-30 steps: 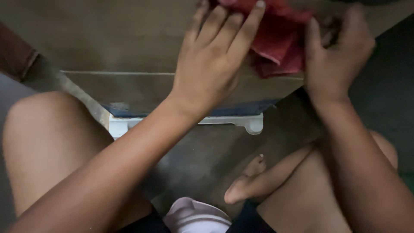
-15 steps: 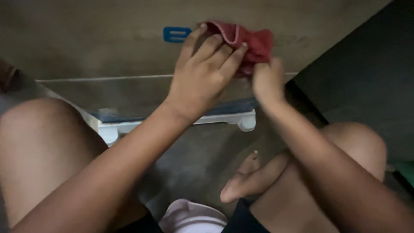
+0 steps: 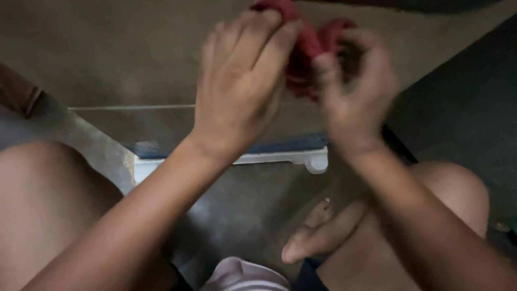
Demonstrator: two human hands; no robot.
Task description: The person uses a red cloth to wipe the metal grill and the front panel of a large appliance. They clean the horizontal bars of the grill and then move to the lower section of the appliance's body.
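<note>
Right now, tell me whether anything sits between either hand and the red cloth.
Nothing visible does. The left hand and the right hand both grip the bunched red cloth directly, above the brown board.

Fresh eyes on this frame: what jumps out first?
The red cloth at top centre, bunched between the left hand and the right hand, both blurred. Below them a brown board spans the upper frame, with a white plastic edge under it. The person's bare foot lies on the dark floor at lower centre.
</note>
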